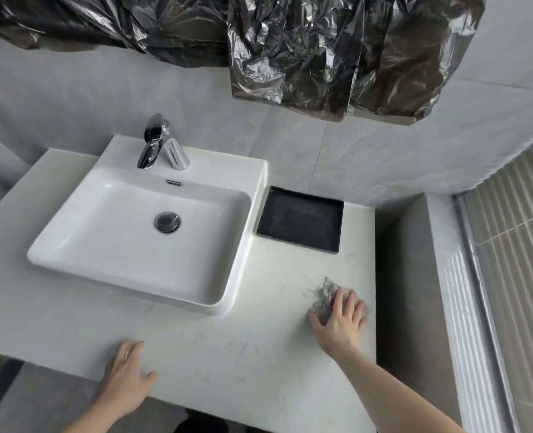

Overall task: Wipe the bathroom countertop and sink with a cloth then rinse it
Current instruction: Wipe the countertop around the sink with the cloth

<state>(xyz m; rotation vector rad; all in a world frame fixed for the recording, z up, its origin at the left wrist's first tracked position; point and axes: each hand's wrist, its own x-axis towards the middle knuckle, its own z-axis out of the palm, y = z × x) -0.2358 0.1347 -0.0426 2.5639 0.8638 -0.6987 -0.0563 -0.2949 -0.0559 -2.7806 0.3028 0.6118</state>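
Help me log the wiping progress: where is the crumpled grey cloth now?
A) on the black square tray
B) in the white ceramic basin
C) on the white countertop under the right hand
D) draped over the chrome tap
C: the crumpled grey cloth lies on the white countertop, pressed under the right hand.

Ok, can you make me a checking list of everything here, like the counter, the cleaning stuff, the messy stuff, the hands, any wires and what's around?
Surface: white countertop with faint grey smears near the front.
Job's things: grey cloth bunched at the counter's right edge; white sink, basin looks empty, drain plug in place; chrome tap, no water running.
Clutter: black tray right of the sink, looks empty.
Hands: right hand presses flat on the cloth; left hand rests on the counter's front edge.
Cables: nothing seen.
Surroundings: grey tiled wall; crinkled dark plastic sheet hanging above.
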